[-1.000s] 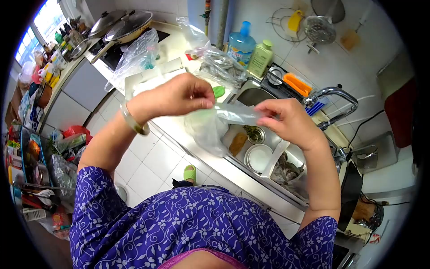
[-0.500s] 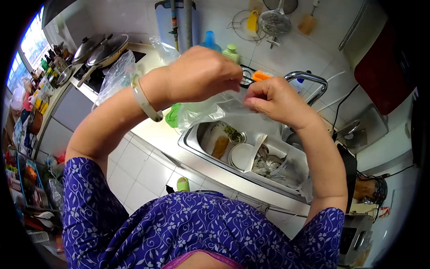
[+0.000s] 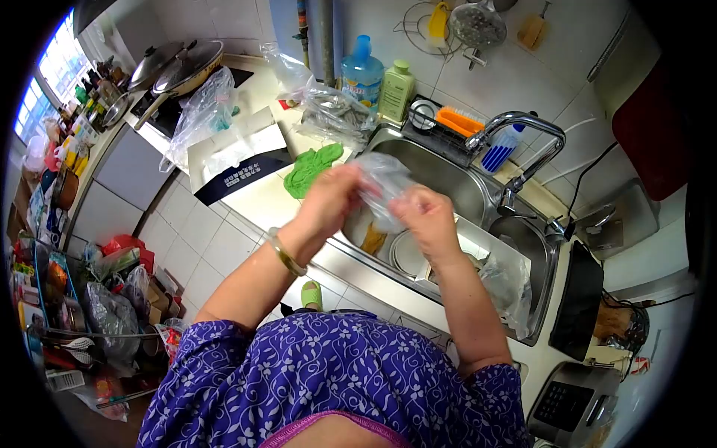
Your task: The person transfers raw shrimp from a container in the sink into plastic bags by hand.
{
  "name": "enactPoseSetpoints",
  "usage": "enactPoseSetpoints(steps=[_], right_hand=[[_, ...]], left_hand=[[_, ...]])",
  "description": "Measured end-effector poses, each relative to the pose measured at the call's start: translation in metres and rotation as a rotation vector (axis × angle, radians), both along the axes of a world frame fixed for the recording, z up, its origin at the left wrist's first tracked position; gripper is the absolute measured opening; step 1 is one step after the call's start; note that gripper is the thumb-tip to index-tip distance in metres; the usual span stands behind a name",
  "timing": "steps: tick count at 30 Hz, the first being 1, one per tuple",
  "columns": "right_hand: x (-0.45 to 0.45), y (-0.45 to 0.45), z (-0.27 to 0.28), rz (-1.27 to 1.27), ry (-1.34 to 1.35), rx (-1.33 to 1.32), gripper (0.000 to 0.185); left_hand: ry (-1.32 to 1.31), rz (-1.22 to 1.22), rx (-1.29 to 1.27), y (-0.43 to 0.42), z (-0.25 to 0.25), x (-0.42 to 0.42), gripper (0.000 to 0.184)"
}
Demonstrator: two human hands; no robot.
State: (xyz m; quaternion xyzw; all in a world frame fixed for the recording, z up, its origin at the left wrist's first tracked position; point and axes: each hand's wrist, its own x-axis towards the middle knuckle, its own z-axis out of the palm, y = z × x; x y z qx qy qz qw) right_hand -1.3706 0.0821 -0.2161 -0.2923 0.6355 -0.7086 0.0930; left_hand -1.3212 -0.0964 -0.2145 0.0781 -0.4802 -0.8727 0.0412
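A clear plastic bag (image 3: 385,175) is stretched between my two hands above the sink (image 3: 447,173). My left hand (image 3: 328,200), with a pale bangle at its wrist, pinches the bag's left side. On the other side, my right hand (image 3: 427,220) is closed on the bag, fingers curled. Below them, a yellowish-brown piece (image 3: 373,239) and a white round dish (image 3: 408,254) lie in the sink's near part. Right of the dish, a white box (image 3: 472,237) with crumpled plastic (image 3: 506,287) is partly hidden by my right forearm.
Left of the sink are a green cloth (image 3: 312,170) and an open box (image 3: 243,160). Behind stand a blue bottle (image 3: 361,78), a green bottle (image 3: 396,91) and an orange brush (image 3: 459,119). The faucet (image 3: 534,134) arches over the sink. A lidded pan (image 3: 187,71) sits on the stove.
Both hands have come down from high in front of me, closer to the sink, with the plastic bag. The bag is now bunched up between them instead of hanging spread out.
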Motion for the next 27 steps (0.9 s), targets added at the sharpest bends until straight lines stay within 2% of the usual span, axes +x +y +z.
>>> enactPoseSetpoints(steps=[1, 2, 3, 4, 5, 7, 9, 10, 11, 13, 14, 15, 16, 17, 18, 19, 20, 21, 23, 24, 25, 27], right_hand=[[0.002, 0.001, -0.007, -0.002, -0.005, 0.002, 0.029], [0.006, -0.001, -0.011, -0.112, -0.234, -0.154, 0.024], [0.007, -0.003, -0.017, -0.222, -0.463, -0.313, 0.018], [-0.004, 0.002, -0.044, -0.209, -0.471, -0.385, 0.009], [-0.002, -0.001, -0.042, -0.212, -0.479, -0.384, 0.009], [-0.003, -0.004, -0.032, -0.387, -0.686, -0.559, 0.019], [-0.007, 0.003, -0.026, -0.419, -0.783, -0.549, 0.022], [-0.008, 0.010, -0.025, -0.281, -0.746, -0.490, 0.022], [-0.007, 0.016, -0.026, -0.143, -0.710, -0.426, 0.021], [-0.003, 0.021, -0.027, -0.069, -0.743, -0.351, 0.021], [0.002, 0.019, -0.028, 0.026, -0.662, -0.199, 0.023], [0.009, 0.015, -0.027, 0.119, -0.579, -0.050, 0.024], [0.019, 0.009, -0.023, 0.189, -0.427, 0.009, 0.032], [0.020, 0.004, -0.023, 0.195, -0.425, 0.012, 0.032], [0.022, 0.002, -0.025, 0.134, -0.161, 0.261, 0.035], [0.025, 0.000, -0.028, 0.070, 0.103, 0.503, 0.038], [0.025, -0.003, -0.031, 0.069, 0.097, 0.501, 0.038], [0.020, -0.007, -0.033, -0.036, 0.148, 0.574, 0.039], [0.010, -0.015, -0.035, -0.240, 0.249, 0.718, 0.043], [0.010, -0.022, -0.037, -0.311, 0.391, 0.788, 0.033], [0.003, -0.024, -0.042, -0.302, 0.389, 0.787, 0.033], [-0.010, -0.025, -0.045, -0.349, 0.681, 0.941, 0.023]], left_hand=[[-0.078, 0.092, 0.158, -0.002, 0.012, 0.001, 0.022], [-0.261, 0.243, 0.351, 0.001, 0.039, 0.002, 0.022], [-0.264, 0.245, 0.348, -0.007, 0.022, 0.003, 0.022], [-0.033, -0.014, 0.631, -0.022, -0.011, 0.005, 0.021], [0.202, -0.280, 0.907, -0.026, -0.017, 0.012, 0.019], [0.100, -0.323, 0.889, -0.029, -0.025, 0.023, 0.014], [0.117, -0.424, 0.340, -0.035, -0.020, 0.037, 0.023], [0.065, -0.474, 0.036, -0.043, -0.024, 0.042, 0.042], [0.055, -0.425, -0.373, -0.037, -0.018, 0.045, 0.042], [-0.135, -0.266, -0.842, -0.043, -0.041, 0.044, 0.031], [-0.280, -0.072, -0.763, -0.053, -0.063, 0.033, 0.016], [-0.446, -0.010, -0.566, -0.061, -0.045, 0.025, 0.010], [-0.356, 0.008, -0.372, -0.068, -0.051, 0.021, 0.009], [-0.265, 0.028, -0.176, -0.070, -0.053, 0.019, 0.010], [-0.267, 0.033, -0.172, -0.069, -0.054, 0.021, 0.010], [-0.272, 0.031, -0.200, -0.064, -0.055, 0.024, 0.011], [-0.273, 0.024, -0.233, -0.057, -0.049, 0.025, 0.012], [-0.223, 0.067, -0.468, -0.041, -0.026, 0.034, 0.013], [-0.042, 0.053, -0.700, -0.036, -0.042, 0.041, 0.014], [-0.125, -0.016, -0.830, -0.030, -0.035, 0.045, 0.015], [-0.124, -0.026, -0.927, -0.016, -0.024, 0.057, 0.016], [-0.065, -0.227, -0.962, 0.000, -0.024, 0.074, 0.022]])
